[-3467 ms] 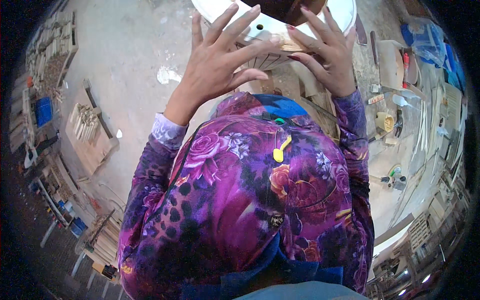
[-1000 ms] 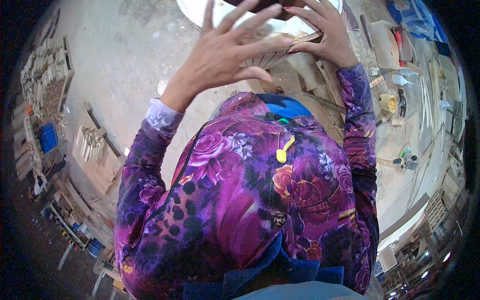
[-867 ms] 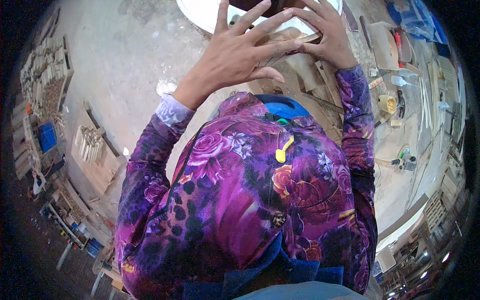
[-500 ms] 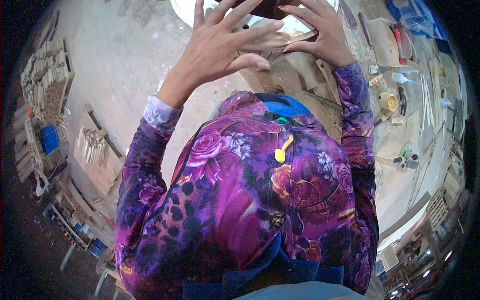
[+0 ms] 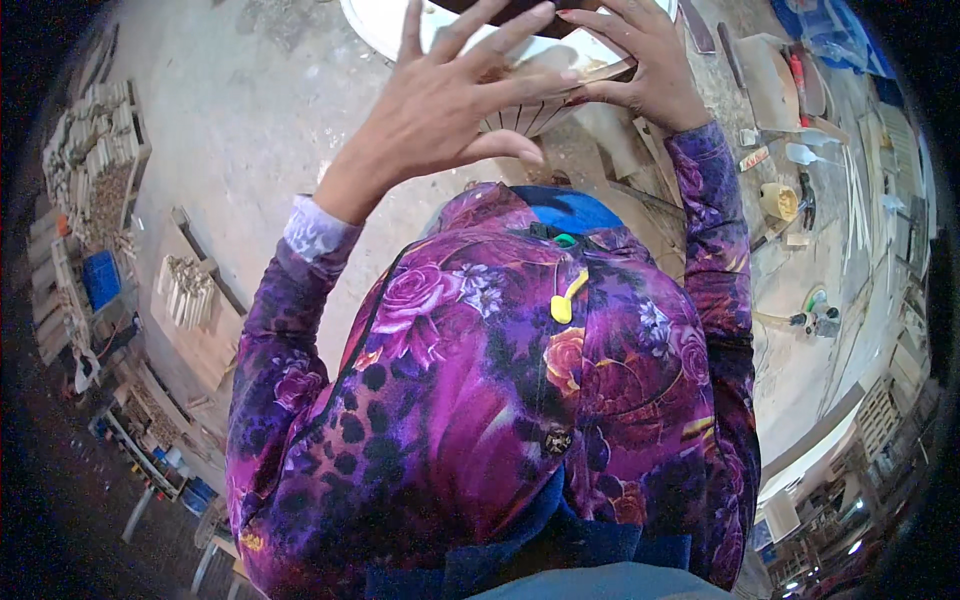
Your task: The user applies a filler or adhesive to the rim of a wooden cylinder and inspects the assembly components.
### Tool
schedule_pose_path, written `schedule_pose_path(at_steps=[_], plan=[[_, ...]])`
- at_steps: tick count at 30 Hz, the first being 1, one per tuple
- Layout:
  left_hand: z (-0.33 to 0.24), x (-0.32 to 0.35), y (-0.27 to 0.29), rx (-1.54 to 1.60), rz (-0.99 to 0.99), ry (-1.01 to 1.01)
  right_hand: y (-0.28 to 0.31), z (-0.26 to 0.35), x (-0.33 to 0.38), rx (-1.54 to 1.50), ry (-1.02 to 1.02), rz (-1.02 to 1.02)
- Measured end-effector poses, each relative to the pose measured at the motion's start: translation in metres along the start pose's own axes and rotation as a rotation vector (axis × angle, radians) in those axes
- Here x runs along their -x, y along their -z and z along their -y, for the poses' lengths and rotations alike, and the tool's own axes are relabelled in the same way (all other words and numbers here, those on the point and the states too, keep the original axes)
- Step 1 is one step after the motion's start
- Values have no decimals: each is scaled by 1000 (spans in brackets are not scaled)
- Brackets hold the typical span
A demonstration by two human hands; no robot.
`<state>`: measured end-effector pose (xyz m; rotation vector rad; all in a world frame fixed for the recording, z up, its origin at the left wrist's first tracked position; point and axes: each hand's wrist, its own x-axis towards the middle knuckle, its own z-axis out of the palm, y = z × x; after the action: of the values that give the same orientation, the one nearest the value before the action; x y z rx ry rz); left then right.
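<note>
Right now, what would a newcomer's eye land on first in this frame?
The purple flowered garment fills the middle and lower picture. Above it, at the top edge, the left hand and right hand are raised with fingers spread around a fanned bundle of thin pale slats. At the left, stacks of wooden sticks sit on the concrete floor.

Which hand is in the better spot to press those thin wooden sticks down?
Probably the left hand: its spread fingers lie over the fanned wooden sticks, while the right hand only pinches their far edge.
</note>
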<state>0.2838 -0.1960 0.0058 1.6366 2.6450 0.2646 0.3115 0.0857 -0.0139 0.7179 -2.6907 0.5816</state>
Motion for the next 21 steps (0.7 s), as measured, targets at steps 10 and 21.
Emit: schedule_pose_path(at_steps=[10,21], plan=[[9,8,-4,-9,-112,1,-36,-19,-1,-597,267,-382],[7,13,1,35,-101,7,-3,0,0,-149,-75,2]])
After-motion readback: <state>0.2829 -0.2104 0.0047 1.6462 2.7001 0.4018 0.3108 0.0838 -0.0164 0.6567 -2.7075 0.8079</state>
